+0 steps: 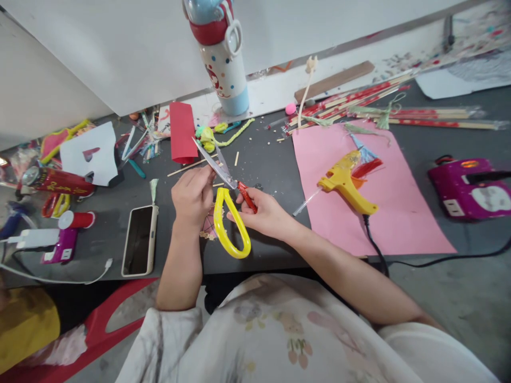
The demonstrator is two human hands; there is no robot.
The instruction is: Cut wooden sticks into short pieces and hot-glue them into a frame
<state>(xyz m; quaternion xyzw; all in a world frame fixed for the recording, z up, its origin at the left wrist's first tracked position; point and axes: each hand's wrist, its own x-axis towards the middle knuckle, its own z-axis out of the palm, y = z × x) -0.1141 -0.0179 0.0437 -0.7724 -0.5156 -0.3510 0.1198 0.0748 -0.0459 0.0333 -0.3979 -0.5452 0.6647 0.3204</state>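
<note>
A pair of scissors is in my right hand, its steel blades parted and pointing up and left. One handle loop is red, the other a large yellow loop that hangs over the table edge side. My left hand is closed beside the blades, thumb and fingers pinched together; what they hold is hidden or too small to name. A thin stick end shows between that hand and the scissors. Under my hands lies a small patterned piece with a light stick-like edge, partly covered by my left wrist and the yellow loop.
A yellow glue gun lies on pink paper at right, its cord running to a purple power block. A tall bottle stands behind. At left are a phone, red paper, a thread spool and a can.
</note>
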